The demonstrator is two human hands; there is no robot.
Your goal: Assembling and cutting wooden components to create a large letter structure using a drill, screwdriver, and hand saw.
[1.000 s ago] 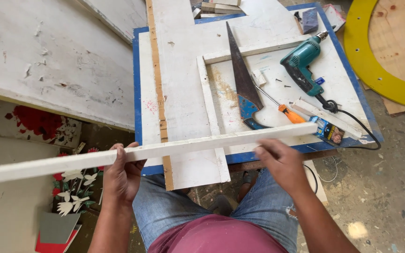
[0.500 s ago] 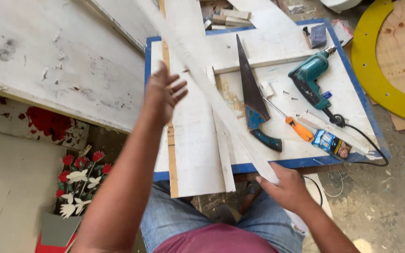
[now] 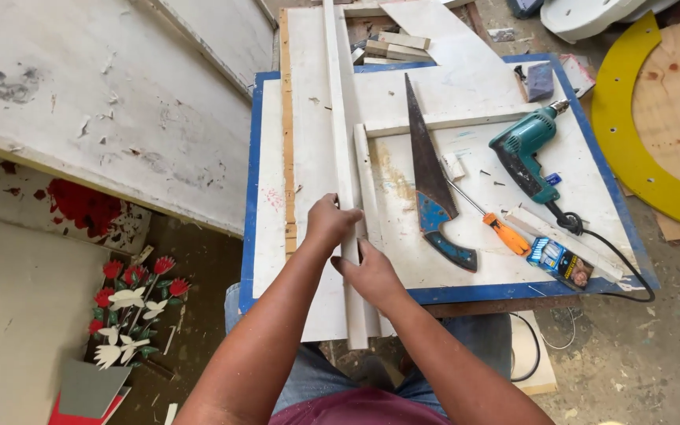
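Hands: left (image 3: 328,223), right (image 3: 371,271), both grasping white slat (image 3: 341,126), laid lengthwise on board (image 3: 308,94). Step, judged: aligning; needs edge squared.

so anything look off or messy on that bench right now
The long white strip under both hands (left hand, right hand) overhangs the bench's near edge. The white board at left has flaking, smudged paint. Loose screws lie beside the drill.
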